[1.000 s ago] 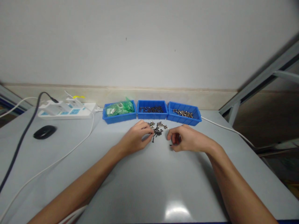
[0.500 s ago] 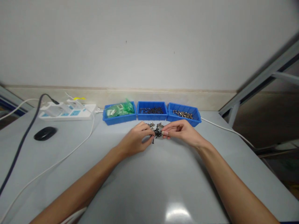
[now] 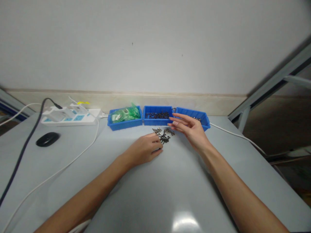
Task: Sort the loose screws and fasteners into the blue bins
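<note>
The fingers (image 3: 175, 120) of the right hand (image 3: 190, 129) are spread open and empty, hovering above the front edge of the middle blue bin (image 3: 157, 115) and the right blue bin (image 3: 200, 116). The left hand (image 3: 145, 149) rests on the desk (image 3: 155, 187) with its fingers (image 3: 155, 137) curled loosely, their tips touching the near left side of the small pile of screws (image 3: 164, 135); whether they pinch a screw cannot be told. The pile lies on the desk just in front of the middle blue bin, between the two hands. The middle blue bin holds dark screws. Left of it, touching, stands the left blue bin (image 3: 124, 123) with green bags (image 3: 125, 113). Well left of the middle blue bin lie a power strip (image 3: 70, 116) and a black mouse (image 3: 47, 138).
</note>
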The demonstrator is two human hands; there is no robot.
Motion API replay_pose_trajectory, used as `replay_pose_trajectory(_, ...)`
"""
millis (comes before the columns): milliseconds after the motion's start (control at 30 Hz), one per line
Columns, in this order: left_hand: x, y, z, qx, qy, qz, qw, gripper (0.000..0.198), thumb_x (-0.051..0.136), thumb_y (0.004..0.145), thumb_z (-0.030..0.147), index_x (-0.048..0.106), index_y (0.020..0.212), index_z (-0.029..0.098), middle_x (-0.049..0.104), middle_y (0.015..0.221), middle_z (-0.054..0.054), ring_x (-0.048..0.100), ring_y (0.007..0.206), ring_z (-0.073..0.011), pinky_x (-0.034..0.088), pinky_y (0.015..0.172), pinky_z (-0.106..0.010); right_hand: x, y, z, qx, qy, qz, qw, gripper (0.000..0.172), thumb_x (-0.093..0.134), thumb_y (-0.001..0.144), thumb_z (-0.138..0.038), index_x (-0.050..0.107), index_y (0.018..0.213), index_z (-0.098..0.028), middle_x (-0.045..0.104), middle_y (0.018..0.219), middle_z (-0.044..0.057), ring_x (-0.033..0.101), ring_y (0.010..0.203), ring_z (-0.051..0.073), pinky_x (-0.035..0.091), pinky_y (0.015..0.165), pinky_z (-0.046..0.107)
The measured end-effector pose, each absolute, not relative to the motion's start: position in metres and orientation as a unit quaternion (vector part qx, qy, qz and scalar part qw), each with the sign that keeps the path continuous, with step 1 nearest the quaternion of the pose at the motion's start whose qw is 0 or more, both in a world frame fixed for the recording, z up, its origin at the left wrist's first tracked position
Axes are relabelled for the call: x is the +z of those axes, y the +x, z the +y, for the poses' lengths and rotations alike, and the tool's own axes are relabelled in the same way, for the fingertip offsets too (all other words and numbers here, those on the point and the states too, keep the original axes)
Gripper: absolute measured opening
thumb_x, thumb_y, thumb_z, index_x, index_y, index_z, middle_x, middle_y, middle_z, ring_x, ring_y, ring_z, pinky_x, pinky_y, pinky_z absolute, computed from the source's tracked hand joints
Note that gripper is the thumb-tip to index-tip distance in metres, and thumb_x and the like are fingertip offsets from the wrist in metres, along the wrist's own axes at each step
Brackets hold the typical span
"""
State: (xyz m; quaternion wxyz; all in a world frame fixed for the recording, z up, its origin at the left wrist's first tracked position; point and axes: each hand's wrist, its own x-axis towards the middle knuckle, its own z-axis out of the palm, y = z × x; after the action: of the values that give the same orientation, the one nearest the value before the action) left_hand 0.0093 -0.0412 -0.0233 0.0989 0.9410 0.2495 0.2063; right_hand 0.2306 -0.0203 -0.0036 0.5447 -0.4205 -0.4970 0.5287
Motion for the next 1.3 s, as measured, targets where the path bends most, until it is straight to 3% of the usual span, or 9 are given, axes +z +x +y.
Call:
replay_pose_trajectory(200, -0.022, 0.008, -0.041, 0.221, 0.929, 0.266, 0.129, 0.011, 0.055, 0.088, 0.011, 0.064, 0.091, 0.017, 0.066, 0.088, -0.005, 0.06, 0.085, -0.018, 0.045, 0.079, -0.028, -0.009, 0.239, -0.027, 0.515, -0.466, -0.528, 0.488, 0.032, 0.081, 0.069, -0.038, 0.075, 0.093, -0.017, 0.077, 0.09, 0.01, 0.073, 0.075, 0.02, 0.058, 0.07, 0.034)
replay_pose_trajectory(400, -0.017, 0.008, -0.041, 0.28, 0.896, 0.292, 0.184, 0.017, 0.062, 0.079, 0.005, 0.062, 0.089, 0.019, 0.062, 0.078, 0.001, 0.057, 0.073, -0.0131, 0.043, 0.069, -0.023, -0.011, 0.241, -0.028, 0.501, -0.483, -0.561, 0.448, 0.026, 0.077, 0.071, -0.032, 0.074, 0.089, -0.015, 0.075, 0.077, 0.007, 0.068, 0.064, 0.016, 0.054, 0.064, 0.029)
replay_pose_trajectory(500, -0.013, 0.008, -0.042, 0.336, 0.871, 0.304, 0.187, 0.017, 0.064, 0.077, 0.005, 0.062, 0.086, 0.019, 0.06, 0.075, 0.003, 0.055, 0.07, -0.0112, 0.043, 0.067, -0.021, -0.01, 0.242, -0.031, 0.536, -0.454, -0.599, 0.386, 0.023, 0.075, 0.072, -0.026, 0.074, 0.092, -0.015, 0.075, 0.074, 0.005, 0.068, 0.064, 0.015, 0.054, 0.066, 0.029)
replay_pose_trajectory(633, -0.01, 0.008, -0.042, 0.395, 0.851, 0.298, 0.175, 0.016, 0.065, 0.079, 0.006, 0.064, 0.088, 0.019, 0.063, 0.077, 0.002, 0.056, 0.071, -0.0112, 0.044, 0.069, -0.022, -0.007, 0.24, -0.036, 0.602, -0.385, -0.617, 0.33, 0.029, 0.075, 0.072, -0.021, 0.073, 0.1, -0.016, 0.077, 0.084, 0.007, 0.073, 0.079, 0.018, 0.057, 0.077, 0.031)
replay_pose_trajectory(833, -0.007, 0.01, -0.044, 0.405, 0.845, 0.299, 0.181, 0.013, 0.066, 0.081, 0.008, 0.065, 0.089, 0.018, 0.066, 0.079, 0.001, 0.057, 0.07, -0.0111, 0.046, 0.067, -0.022, -0.01, 0.233, -0.041, 0.639, -0.349, -0.595, 0.34, 0.028, 0.08, 0.071, -0.028, 0.077, 0.097, -0.019, 0.078, 0.087, 0.007, 0.075, 0.084, 0.021, 0.058, 0.084, 0.037)
replay_pose_trajectory(1033, -0.008, 0.006, -0.04, 0.377, 0.857, 0.309, 0.167, 0.012, 0.067, 0.083, 0.015, 0.064, 0.094, 0.018, 0.066, 0.083, -0.001, 0.059, 0.075, -0.0138, 0.047, 0.072, -0.026, -0.012, 0.231, -0.036, 0.605, -0.391, -0.574, 0.389, 0.022, 0.081, 0.072, -0.034, 0.079, 0.087, -0.018, 0.077, 0.075, 0.007, 0.073, 0.074, 0.02, 0.058, 0.081, 0.039)
replay_pose_trajectory(1100, -0.01, 0.003, -0.037, 0.332, 0.882, 0.301, 0.148, 0.01, 0.066, 0.084, 0.015, 0.065, 0.094, 0.018, 0.068, 0.087, -0.003, 0.059, 0.083, -0.0168, 0.047, 0.078, -0.029, -0.011, 0.23, -0.031, 0.575, -0.409, -0.548, 0.449, 0.024, 0.081, 0.074, -0.035, 0.079, 0.091, -0.018, 0.078, 0.082, 0.008, 0.074, 0.08, 0.021, 0.057, 0.086, 0.041)
replay_pose_trajectory(1200, -0.015, 0.002, -0.035, 0.269, 0.91, 0.292, 0.122, 0.009, 0.064, 0.085, 0.016, 0.066, 0.094, 0.018, 0.067, 0.093, -0.005, 0.058, 0.09, -0.02, 0.047, 0.083, -0.033, -0.009, 0.23, -0.024, 0.539, -0.398, -0.52, 0.529, 0.034, 0.08, 0.075, -0.032, 0.075, 0.108, -0.024, 0.074, 0.115, 0.008, 0.071, 0.105, 0.024, 0.05, 0.101, 0.044)
replay_pose_trajectory(1300, -0.019, 0.004, -0.036, 0.251, 0.914, 0.304, 0.096, 0.008, 0.062, 0.086, 0.015, 0.067, 0.092, 0.017, 0.066, 0.09, -0.007, 0.056, 0.088, -0.0203, 0.047, 0.081, -0.032, -0.008, 0.232, -0.022, 0.529, -0.396, -0.517, 0.544, 0.044, 0.08, 0.075, -0.029, 0.07, 0.118, -0.029, 0.065, 0.133, 0.007, 0.068, 0.112, 0.026, 0.046, 0.105, 0.046)
